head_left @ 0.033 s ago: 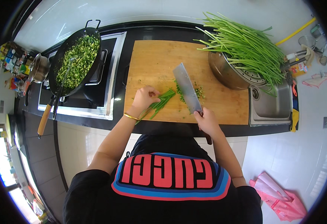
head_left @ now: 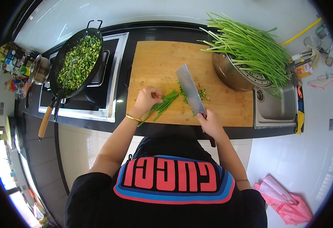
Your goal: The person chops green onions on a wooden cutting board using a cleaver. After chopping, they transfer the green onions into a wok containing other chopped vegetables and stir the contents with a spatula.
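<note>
Green stalks [head_left: 168,103] look light and bendy; pinch mid-bunch; left hand [head_left: 147,99] curls by them, hold unclear; right hand [head_left: 211,123] grips the knife [head_left: 190,85].

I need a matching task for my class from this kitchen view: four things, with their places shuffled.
Things:
1. Cleaver
2. Wok
3. Large heap of stalks
4. Small bundle of stalks

Places:
A. Above the stove, on the left
B. At the left hand
C. Over the perforated tray
D. In the right hand

Pairs: 1-D, 2-A, 3-C, 4-B
</note>
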### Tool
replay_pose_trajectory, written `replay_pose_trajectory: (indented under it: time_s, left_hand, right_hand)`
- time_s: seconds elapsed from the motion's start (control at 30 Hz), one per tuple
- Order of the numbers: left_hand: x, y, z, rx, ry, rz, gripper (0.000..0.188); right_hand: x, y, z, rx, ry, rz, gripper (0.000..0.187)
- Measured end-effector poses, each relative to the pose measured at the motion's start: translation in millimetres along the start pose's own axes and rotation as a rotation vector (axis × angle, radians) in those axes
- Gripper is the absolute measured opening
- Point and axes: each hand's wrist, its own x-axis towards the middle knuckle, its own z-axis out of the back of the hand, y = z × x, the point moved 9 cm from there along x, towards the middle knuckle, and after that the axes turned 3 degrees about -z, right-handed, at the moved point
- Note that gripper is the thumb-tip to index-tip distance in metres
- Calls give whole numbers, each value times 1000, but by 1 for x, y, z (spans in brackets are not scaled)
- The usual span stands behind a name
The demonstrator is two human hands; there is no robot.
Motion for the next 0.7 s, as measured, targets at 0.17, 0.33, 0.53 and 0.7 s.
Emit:
replay_pose_trajectory:
  time_s: [0.17,0.33,0.53,0.7]
  left_hand:
    - [8,13,-5,-177,96,124,22]
    - [12,4,-8,-157,157,11,29]
    - [15,-6,2,68,102,-73,28]
    - [16,0,7,60,46,-49,25]
  right_hand:
    - [-3,0,-4,23,12,-13,22]
    - [-6,3,-5,-9,6,-5,22]
    - [-10,10,-7,-37,-4,3,23]
    - [-11,13,-9,-24,0,13,23]
